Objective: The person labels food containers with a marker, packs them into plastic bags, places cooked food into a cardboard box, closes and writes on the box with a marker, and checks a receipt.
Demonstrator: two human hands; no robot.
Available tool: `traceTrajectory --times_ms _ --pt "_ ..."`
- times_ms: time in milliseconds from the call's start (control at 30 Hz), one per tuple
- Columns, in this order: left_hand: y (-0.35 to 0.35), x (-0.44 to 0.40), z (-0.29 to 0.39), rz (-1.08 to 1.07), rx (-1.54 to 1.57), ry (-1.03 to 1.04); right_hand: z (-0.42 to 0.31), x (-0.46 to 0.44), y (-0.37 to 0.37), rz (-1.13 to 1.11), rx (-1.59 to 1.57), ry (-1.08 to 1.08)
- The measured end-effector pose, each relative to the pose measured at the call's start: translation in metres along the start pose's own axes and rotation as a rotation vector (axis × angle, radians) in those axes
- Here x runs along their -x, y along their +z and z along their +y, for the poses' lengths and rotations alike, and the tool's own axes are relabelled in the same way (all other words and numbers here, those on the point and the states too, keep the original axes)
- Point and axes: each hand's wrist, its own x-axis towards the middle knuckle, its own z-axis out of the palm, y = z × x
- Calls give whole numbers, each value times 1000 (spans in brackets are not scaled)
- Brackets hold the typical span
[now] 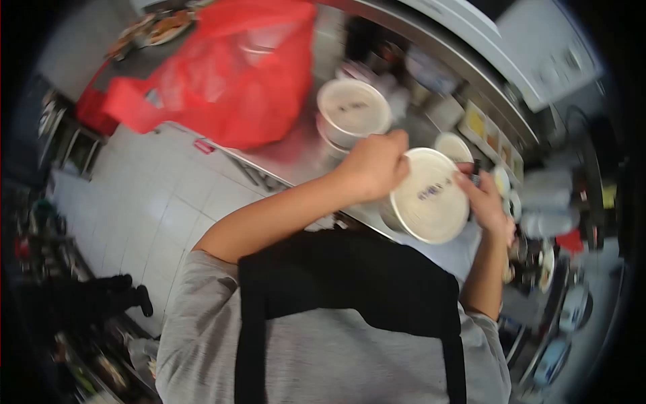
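Tub [434,205], round and pale-lidded, is held just beyond the black apron [350,276]; its lid, marked with dark writing, tips toward the camera and shows no long axis. At the tub's right rim the right hand [487,202] is clamped on, thumb over the lid, a small dark object [476,172] beside it. At the tub's left rim the left hand [377,167] is curled and touching; whether it pinches the rim I cannot tell. Just behind the tub is a smaller lidded container [451,144]. Beyond the tub and to its left, stacked containers [353,108] stand on the metal counter [272,161]; the left hand lies between tub and stack, the nearer hand to it. Farther left of the tub spreads a blurred red bag [235,81].
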Motion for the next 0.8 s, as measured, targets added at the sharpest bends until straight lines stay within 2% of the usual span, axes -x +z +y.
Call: traceTrajectory --times_ms 33,100,133,233,367,400,500,533,600,633,700,733,800 --pt "30 -3 -16 -22 -26 -11 29 6 -2 43 20 34" --pt "75 -7 -37 -57 -86 -56 71 21 -10 273 261 55" --pt "88 -11 -45 -72 -125 -89 88 29 -16 345 264 10" --pt "112 -22 -70 -88 -195 -107 104 53 -20 526 -176 -33" --pt "105 -31 -60 -221 -374 -173 97 72 -19 444 -1002 -69" --pt "106 -28 -61 -226 -453 -136 89 68 -15 501 -1021 -109" --pt "112 3 -67 -136 -144 -310 85 61 -14 637 -587 81" --pt "111 16 -60 -183 255 -589 93 64 -12 564 -231 220" --pt "117 41 -55 -342 669 -840 94 69 6 331 -65 361" --pt "116 51 -54 -456 624 -752 95 71 13 210 20 433" --pt "111 65 -55 -672 533 -570 114 63 14 171 74 305" --pt "105 64 -57 -588 410 -551 120 58 13 151 99 240" --pt "93 54 -60 -424 162 -508 127 39 -3 153 365 38"
